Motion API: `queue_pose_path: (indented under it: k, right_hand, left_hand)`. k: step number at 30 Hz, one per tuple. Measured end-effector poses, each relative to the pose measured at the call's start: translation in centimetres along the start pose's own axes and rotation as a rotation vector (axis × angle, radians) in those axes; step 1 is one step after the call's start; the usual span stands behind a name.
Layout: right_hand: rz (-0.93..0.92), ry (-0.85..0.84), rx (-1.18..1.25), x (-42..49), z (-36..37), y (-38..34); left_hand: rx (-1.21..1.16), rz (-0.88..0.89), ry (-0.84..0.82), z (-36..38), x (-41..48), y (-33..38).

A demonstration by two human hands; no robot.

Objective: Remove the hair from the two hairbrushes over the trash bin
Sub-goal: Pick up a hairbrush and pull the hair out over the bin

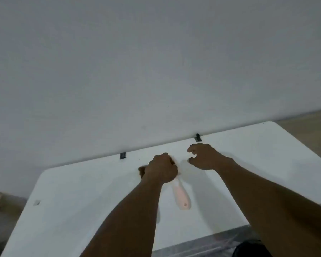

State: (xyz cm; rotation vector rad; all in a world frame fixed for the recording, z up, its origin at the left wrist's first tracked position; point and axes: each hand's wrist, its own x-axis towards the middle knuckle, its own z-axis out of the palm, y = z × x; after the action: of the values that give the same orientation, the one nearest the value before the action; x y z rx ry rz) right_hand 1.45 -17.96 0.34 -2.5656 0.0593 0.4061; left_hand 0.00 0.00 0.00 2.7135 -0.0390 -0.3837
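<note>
A big gray wall (156, 62) fills the top half of the frame. Below it, a white table (82, 210) slants across the lower half, with its far edge against the wall. A strip of tan floor (311, 130) shows at the right edge.

2 bare arms reach up from the bottom of the frame to the middle of the table. The left hand (160, 168) is curled shut in a fist around the top part of a pink hairbrush (181, 197). The brush head is hidden under the hand, with a brown bit sticking out at the fist's left side. The pink handle points down toward the bottom of the frame and lies close to the table; the picture is too blurry to tell if it touches.

The right hand (205, 156) is just right of the fist. Its fingers are bent like a claw, spread apart and holding nothing.

2 small black clips (123, 155) sit on the table's far edge. A tiny hole (37, 202) marks the table at lower left. A dark round thing (252, 249) peeks in at the bottom right. No words or labels can be read anywhere.
</note>
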Motion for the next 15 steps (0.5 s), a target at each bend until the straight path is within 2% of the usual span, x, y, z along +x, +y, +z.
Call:
queue_pose_path:
  k: [4, 10, 15]
  right_hand:
    - [0.065, -0.066, 0.032, -0.2, 3.8, 3.1]
    - [0.117, 0.036, 0.087, -0.5, 6.7, 6.0]
    - [0.132, 0.07, 0.089, -0.5, 5.7, 6.6]
  left_hand:
    - [-0.006, -0.115, -0.048, 5.2, -0.1, -0.8]
    - [-0.042, -0.207, -0.088, 9.1, 0.3, -0.8]
    - [-0.165, -0.226, -0.097, 8.9, 0.4, 0.0]
